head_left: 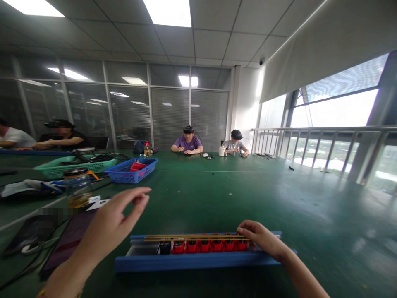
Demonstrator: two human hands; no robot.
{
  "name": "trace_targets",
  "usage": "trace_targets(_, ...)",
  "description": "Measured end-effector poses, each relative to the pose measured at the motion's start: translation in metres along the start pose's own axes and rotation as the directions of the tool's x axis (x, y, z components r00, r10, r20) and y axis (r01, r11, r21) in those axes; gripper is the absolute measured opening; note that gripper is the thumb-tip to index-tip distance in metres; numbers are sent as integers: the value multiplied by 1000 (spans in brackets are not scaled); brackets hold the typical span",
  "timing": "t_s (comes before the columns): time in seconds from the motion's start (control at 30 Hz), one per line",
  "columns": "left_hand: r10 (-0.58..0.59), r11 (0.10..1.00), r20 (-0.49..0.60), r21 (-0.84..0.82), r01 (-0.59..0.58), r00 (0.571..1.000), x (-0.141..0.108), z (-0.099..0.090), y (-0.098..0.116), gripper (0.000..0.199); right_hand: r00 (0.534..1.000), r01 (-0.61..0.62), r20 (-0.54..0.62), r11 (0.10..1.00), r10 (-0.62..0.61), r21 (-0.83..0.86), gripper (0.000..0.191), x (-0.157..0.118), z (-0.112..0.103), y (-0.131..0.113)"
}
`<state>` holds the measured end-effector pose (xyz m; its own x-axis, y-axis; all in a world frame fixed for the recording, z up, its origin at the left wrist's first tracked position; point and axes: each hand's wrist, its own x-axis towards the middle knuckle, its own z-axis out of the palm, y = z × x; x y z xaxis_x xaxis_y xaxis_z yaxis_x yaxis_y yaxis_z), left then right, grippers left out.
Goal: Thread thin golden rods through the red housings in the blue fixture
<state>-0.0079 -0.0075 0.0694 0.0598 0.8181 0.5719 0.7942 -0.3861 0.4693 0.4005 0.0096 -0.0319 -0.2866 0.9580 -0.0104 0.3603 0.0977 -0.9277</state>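
Observation:
A blue channel-shaped rail (198,262) lies across the green table in front of me. Inside it sits a row of several red plastic blocks (204,246) with dark tops, and a black block (165,247) at their left end. Thin yellowish sticks (192,238) run lengthwise above the row. My right hand (259,236) is at the right end of the sticks and blocks, fingers bent down into the rail; what they grip is hidden. Raised left of the rail, my left hand (119,217) holds nothing visible, with thumb and forefinger slightly apart.
On the left are a blue basket (130,175) with a red piece inside, a green basket (52,169) with cables, a lidded glass jar (77,188), a dark tablet (68,240) and cords. Across the table sit several people (187,142), and a white bottle (221,151) stands there.

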Motion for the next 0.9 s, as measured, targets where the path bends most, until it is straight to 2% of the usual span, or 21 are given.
trace_targets(0.03,89,995,87,37,-92,992,3,10,3,34,1000,2,3,1000,-2,1,39,0,0,0)
trace_targets(0.1,139,986,259,52,-157,956,4,31,4,32,1000,7,7,1000,-7,3,38,-1,0,1)
trace_targets(0.17,113,988,392,52,-145,913,2,49,-1,33,1000,10,13,1000,-10,3,38,-2,0,0)
trace_targets(0.23,75,992,466,51,-112,881,-3,59,-9,35,1000,12,12,1000,-12,-3,38,-2,0,-1)
trace_targets(0.37,26,999,583,16,-43,812,-11,62,-22,36,999,36,-25,999,-36,-19,39,0,1,-2)
trace_targets(0.47,8,1000,627,-26,11,779,-13,61,-25,37,997,60,-48,998,-61,-32,38,1,0,-3)
trace_targets(0.67,12,998,622,-55,28,783,-13,64,-24,42,993,105,-55,992,-108,-66,32,0,0,-8)
trace_targets(0.8,10,996,625,-71,44,780,-14,65,-24,42,977,175,-82,958,-197,-225,27,0,-1,-12)
trace_targets(0.9,3,995,626,-80,61,780,-14,65,-25,42,955,217,-104,896,-276,-388,23,-3,-4,-18)
